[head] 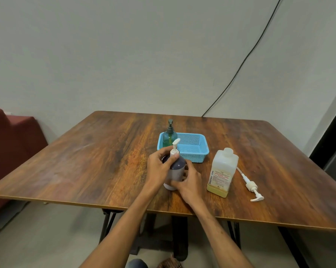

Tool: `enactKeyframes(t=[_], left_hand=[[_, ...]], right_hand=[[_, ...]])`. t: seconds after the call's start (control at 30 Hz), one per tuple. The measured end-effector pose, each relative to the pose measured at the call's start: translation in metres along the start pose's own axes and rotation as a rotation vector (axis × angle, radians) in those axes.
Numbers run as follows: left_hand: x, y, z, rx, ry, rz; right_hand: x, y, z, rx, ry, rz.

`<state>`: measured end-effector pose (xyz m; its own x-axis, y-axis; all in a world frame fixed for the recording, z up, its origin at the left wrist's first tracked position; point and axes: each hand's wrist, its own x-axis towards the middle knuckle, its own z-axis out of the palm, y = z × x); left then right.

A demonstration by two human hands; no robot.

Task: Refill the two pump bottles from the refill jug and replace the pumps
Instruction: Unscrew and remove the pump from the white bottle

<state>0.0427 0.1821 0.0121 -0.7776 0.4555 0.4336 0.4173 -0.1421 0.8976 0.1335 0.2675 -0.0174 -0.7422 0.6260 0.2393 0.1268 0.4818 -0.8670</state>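
Observation:
A purple and white pump bottle point(175, 171) stands on the wooden table point(86, 161) near its front edge, with its white pump point(175, 147) in the neck. My left hand point(159, 167) pinches the pump collar at the top. My right hand point(190, 182) grips the bottle's lower body from the right. A green pump bottle point(169, 135) with a dark pump stands in the left corner of a blue basket point(192, 149). The refill jug point(222, 173) stands open to the right, holding a little yellow liquid. Its long white pump point(251, 185) lies on the table beside it.
A dark red seat point(10, 144) stands left of the table. A black cable point(240, 64) runs down the wall behind. The table's front edge is close to the purple bottle.

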Motion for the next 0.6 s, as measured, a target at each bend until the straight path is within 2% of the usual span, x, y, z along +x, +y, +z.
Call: enactKeyframes(t=[0.1, 0.2, 0.3, 0.4, 0.5, 0.6], left_hand=[[0.002, 0.002, 0.006, 0.069, 0.090, -0.022], [-0.001, 0.004, 0.009, 0.039, -0.043, -0.098], [-0.003, -0.003, 0.002, 0.007, -0.143, -0.055], [-0.002, -0.001, -0.004, -0.011, -0.035, 0.017], [0.001, 0.002, -0.004, 0.015, 0.041, -0.002], [0.001, -0.001, -0.004, 0.032, -0.008, -0.027]], right_hand=[[-0.001, 0.000, 0.001, -0.008, 0.007, 0.004], [-0.002, 0.000, 0.002, -0.028, 0.007, 0.004], [-0.001, -0.001, 0.001, -0.013, 0.010, 0.004], [-0.002, -0.002, 0.001, -0.001, 0.009, 0.019], [-0.002, -0.004, 0.001, 0.004, 0.007, 0.024], [-0.002, -0.005, 0.000, -0.001, 0.005, 0.029]])
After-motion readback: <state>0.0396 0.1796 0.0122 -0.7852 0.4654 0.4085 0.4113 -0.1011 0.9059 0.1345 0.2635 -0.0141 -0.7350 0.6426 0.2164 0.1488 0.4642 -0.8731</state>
